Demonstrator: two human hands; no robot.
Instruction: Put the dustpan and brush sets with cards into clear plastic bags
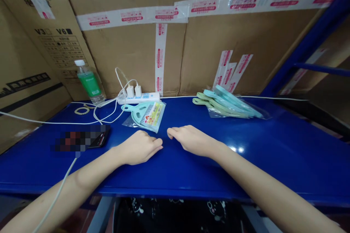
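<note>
**Q:** What could go wrong on your left side?

**A:** The water bottle with the green label stands near the back of the blue table. It could tip over if your arm bumps it. The bead bracelet lies just by it. White cords loop around there, and one runs down past the table edge near your left arm. Your arm could catch that cord and drag the dark phone along. Part of the phone is blurred.

**Q:** What about your hands?

**A:** Your left hand is open, palm down, with its fingers softly bent. It holds nothing. Your right hand is the same. The bagged dustpan and brush lies just ahead of them, in front of the white power strip. The shiny bag could slide and push into that strip.

**Q:** And on your right?

**A:** The bagged green plastic pieces lie in a loose pile, so they could slip apart. Past them, the blue shelf post stands in the way of a wide reach.
</note>
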